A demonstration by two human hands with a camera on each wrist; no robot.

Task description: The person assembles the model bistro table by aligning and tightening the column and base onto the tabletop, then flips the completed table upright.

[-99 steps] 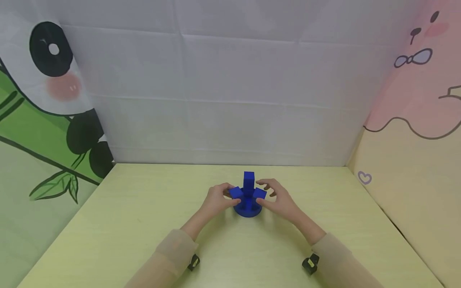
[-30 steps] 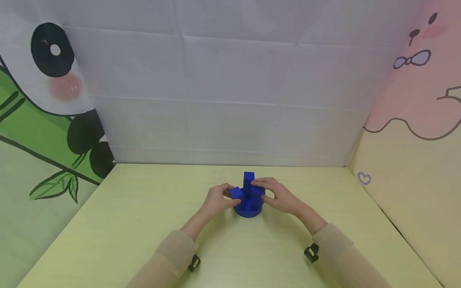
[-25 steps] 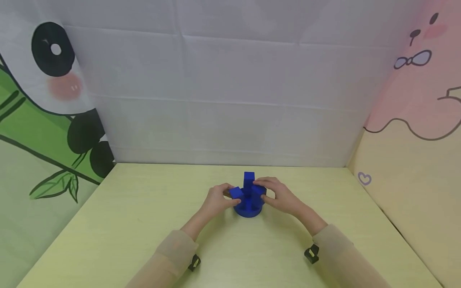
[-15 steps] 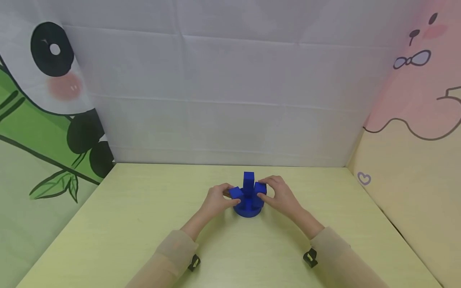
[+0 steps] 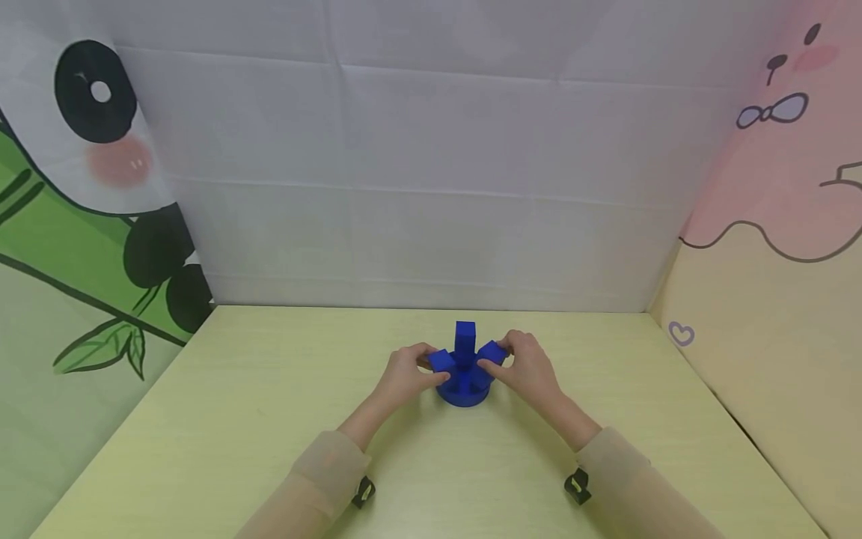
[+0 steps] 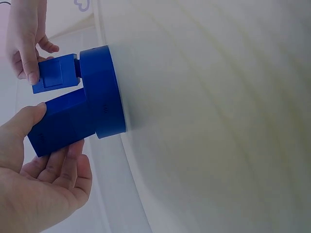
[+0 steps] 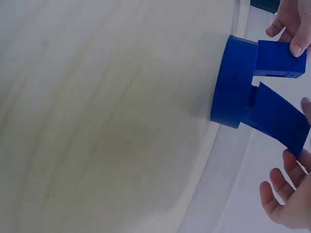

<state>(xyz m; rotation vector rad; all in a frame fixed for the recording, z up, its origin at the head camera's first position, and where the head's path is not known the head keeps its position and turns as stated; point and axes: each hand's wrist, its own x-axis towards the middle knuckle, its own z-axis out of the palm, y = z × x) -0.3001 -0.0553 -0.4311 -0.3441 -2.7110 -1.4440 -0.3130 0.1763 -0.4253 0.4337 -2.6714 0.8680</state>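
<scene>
A round blue base (image 5: 465, 398) stands on the table and bears three upright blue blocks. My left hand (image 5: 402, 372) grips the left block (image 6: 63, 121) between thumb and fingers; its lower end meets the base. The right block (image 7: 279, 119) leans outward and is turned, its corner toward the front in the head view. My right hand (image 5: 528, 367) pinches this block near its top, thumb in front and fingers behind. Between and behind the two rises the tallest-looking block (image 5: 465, 340), touched by neither hand.
The pale yellow table (image 5: 269, 404) runs back to a white cloth backdrop (image 5: 431, 187). Printed cartoon cloths stand at both sides. A dark wrist camera (image 5: 364, 492) sits at the left cuff, another (image 5: 577, 486) at the right one.
My right hand has closed on the right block, turned it and drawn its top outward to the right. The left hand and its block have stayed in place.
</scene>
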